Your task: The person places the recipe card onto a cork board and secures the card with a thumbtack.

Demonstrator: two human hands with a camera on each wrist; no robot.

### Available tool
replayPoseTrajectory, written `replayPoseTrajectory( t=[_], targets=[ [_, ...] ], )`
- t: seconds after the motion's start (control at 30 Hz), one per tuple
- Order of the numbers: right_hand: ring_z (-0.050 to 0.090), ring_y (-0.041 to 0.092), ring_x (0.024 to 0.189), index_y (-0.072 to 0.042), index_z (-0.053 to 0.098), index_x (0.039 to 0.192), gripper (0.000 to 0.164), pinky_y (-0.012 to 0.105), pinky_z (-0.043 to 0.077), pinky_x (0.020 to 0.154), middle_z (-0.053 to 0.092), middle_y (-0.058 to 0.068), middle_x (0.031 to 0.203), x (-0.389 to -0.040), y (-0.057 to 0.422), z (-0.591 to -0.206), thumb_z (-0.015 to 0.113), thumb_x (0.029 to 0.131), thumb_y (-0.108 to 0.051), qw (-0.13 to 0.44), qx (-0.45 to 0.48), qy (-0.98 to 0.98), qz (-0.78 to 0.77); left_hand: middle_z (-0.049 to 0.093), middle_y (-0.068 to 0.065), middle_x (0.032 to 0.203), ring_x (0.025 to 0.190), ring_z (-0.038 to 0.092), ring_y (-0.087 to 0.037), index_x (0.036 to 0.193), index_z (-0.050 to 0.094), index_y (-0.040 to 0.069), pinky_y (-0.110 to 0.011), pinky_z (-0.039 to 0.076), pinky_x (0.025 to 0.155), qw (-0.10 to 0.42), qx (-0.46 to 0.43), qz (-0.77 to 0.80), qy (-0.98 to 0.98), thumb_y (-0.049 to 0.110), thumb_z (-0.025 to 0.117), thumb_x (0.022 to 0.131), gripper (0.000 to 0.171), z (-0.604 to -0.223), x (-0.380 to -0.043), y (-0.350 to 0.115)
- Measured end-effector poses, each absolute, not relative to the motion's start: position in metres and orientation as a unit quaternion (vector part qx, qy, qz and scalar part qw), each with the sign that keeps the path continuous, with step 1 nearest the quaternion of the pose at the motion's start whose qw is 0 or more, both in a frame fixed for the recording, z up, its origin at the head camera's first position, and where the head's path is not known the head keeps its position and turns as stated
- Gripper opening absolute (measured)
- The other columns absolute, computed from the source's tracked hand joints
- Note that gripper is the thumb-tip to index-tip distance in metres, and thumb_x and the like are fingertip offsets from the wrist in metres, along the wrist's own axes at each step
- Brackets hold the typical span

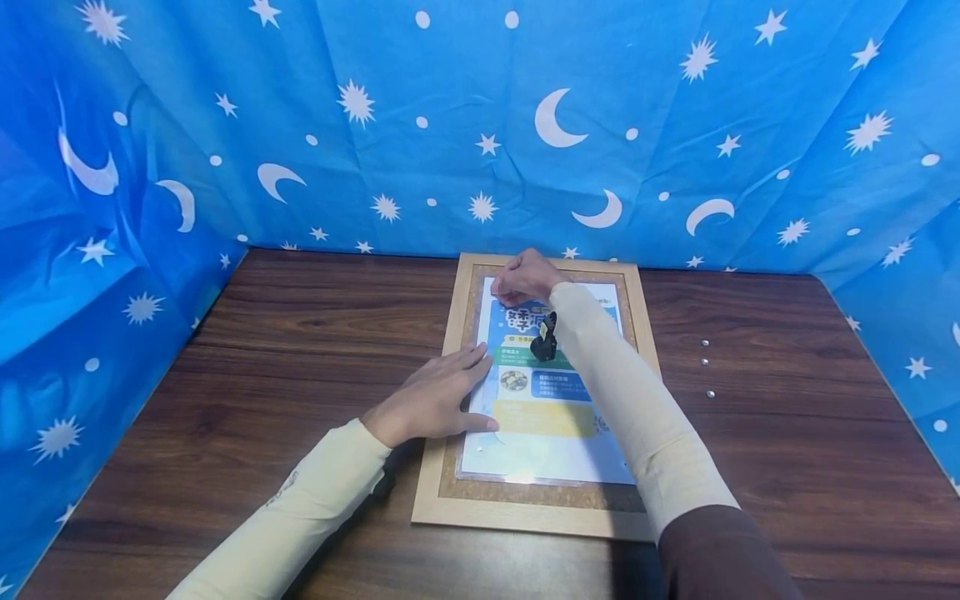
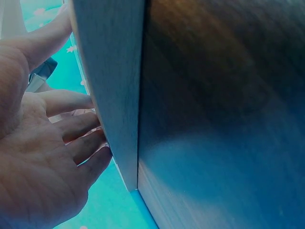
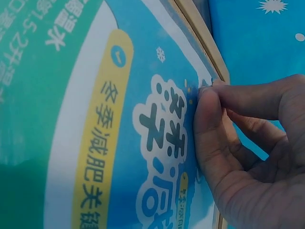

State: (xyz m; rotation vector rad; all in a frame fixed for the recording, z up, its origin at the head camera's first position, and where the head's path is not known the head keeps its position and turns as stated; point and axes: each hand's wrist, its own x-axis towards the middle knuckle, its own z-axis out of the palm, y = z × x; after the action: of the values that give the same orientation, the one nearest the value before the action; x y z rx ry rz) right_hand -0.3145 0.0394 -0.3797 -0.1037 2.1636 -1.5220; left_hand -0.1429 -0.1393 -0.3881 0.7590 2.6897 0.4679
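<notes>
Left hand [image 1: 433,396] spread, grip released, at the poster's [image 1: 558,385] nine o'clock; right hand [image 1: 528,277] at eleven, its wrist view alone showing thumb meeting finger, cannot tell on what

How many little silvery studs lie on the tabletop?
3, all right of the framed board: far stud, middle stud, near stud. The right sleeve may hide more.

Gap between frame [image 1: 638,312] and 3 studs [image 1: 704,362]; curtain [image 1: 450,75] blocks behind
</notes>
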Motion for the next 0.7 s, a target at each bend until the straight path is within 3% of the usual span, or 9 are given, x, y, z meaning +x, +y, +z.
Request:
replayPoseTrajectory(
  t=[0.43, 0.7],
  targets=[
    [0.071, 0.025, 0.088, 0.011, 0.068, 0.111, 0.02, 0.035, 0.06, 0.087, 0.07, 0.023, 0.112, -0.3187, 0.0415, -0.3849, 0.064, 0.093, 0.003, 0.249, -0.025, 0.78, -0.574, 0.018, -0.016, 0.167, 0.154, 0.014, -0.03, 0.157, 0.031, 0.002, -0.055, 0.018, 0.122, 0.154, 0.265, 0.156, 0.939, 0.049, 0.071, 0.092, 0.09, -0.3878, -0.1424, -0.1387],
    [0.07, 0.026, 0.089, 0.012, 0.067, 0.115, 0.024, 0.036, 0.059, 0.089, 0.069, 0.024, 0.114, -0.318, 0.0391, -0.3829, 0.064, 0.092, 0.004, 0.251, -0.019, 0.78, -0.573, 0.018, -0.016, 0.167, 0.154, 0.013, -0.03, 0.157, 0.031, 0.001, -0.054, 0.018, 0.122, 0.154, 0.268, 0.154, 0.939, 0.05, 0.07, 0.093, 0.089, -0.3869, -0.142, -0.1403]
  ],
)
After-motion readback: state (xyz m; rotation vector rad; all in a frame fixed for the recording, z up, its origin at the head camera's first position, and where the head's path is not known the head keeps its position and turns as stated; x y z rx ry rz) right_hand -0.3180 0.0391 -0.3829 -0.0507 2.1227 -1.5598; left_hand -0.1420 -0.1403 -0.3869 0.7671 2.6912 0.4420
